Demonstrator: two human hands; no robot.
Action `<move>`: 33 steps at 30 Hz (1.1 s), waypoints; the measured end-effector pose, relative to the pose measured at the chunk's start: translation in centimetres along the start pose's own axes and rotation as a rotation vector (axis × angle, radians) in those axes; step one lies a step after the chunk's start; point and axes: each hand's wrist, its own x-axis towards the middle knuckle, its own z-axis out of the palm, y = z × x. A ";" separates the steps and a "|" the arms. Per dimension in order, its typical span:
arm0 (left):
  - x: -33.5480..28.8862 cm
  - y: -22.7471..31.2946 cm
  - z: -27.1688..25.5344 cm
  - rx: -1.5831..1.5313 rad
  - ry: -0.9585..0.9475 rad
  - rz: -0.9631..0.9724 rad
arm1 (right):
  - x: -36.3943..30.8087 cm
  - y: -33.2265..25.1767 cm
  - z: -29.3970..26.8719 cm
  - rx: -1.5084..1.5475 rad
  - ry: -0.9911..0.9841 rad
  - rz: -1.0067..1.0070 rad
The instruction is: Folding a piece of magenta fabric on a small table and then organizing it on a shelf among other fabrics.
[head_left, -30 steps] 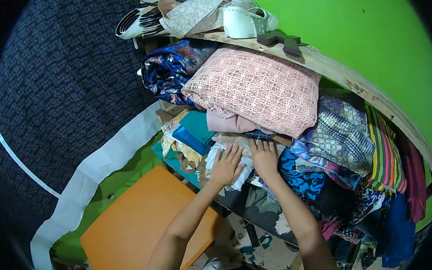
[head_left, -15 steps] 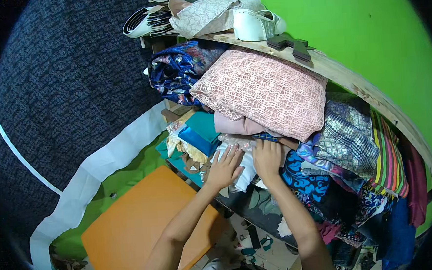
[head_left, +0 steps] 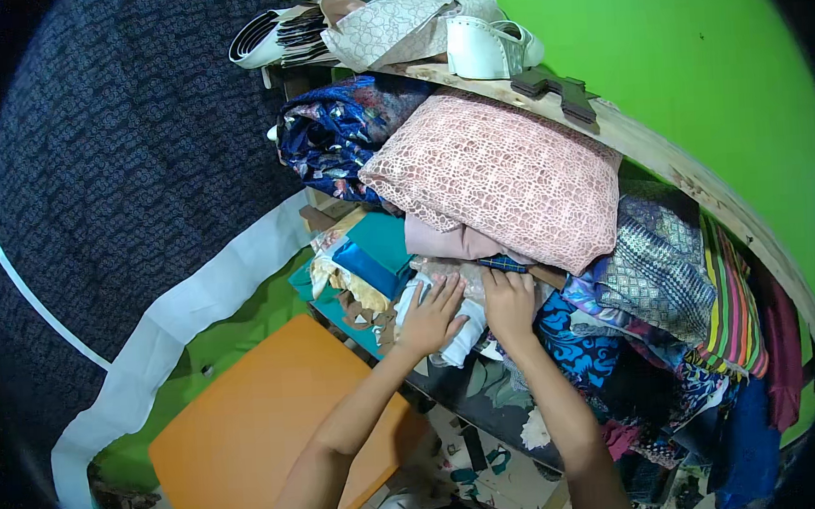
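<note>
On the low shelf, my left hand (head_left: 432, 320) lies with its fingers spread over a white cloth (head_left: 465, 342) that hangs a little over the front edge. Just to the right, my right hand (head_left: 510, 306) rests palm down, fingers stretched forward on the same pile; they hide what lies directly beneath. Beyond the fingertips are a folded dusty-pink cloth (head_left: 448, 238) and a sheer pale piece (head_left: 468, 272). A large pink lace-patterned bundle (head_left: 505, 176) sits above them. Folded teal fabric (head_left: 390, 232) is left of my left hand.
An orange stool seat (head_left: 269, 418) stands at the lower left. Blue-black patterned cloth (head_left: 573, 343) and striped fabric (head_left: 731, 302) crowd the right. A wooden shelf board (head_left: 659, 135) runs overhead with a white curved piece (head_left: 484, 48) on it. Scraps (head_left: 497, 460) litter the floor.
The view has shifted slightly. Both hands stay on the pile, my right one a touch farther right and nearer me. Nothing has been picked up.
</note>
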 end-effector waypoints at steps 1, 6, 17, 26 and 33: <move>0.0 -0.1 0.1 -0.015 0.023 0.011 | 0.0 0.0 -0.6 0.034 -0.033 -0.011; -0.2 -0.6 0.4 -0.019 0.031 0.041 | -0.6 -0.4 -0.4 -0.001 -0.044 -0.121; -0.7 -1.5 -0.7 -0.060 -0.044 0.086 | -1.5 -2.0 0.5 -0.013 -0.077 -0.167; 0.0 -1.6 -3.7 -0.197 0.230 0.101 | -2.5 -2.6 -0.3 0.027 -0.035 -0.065; 1.7 -0.2 -4.2 -0.095 0.074 0.228 | -4.6 -2.0 0.1 0.240 -0.079 -0.116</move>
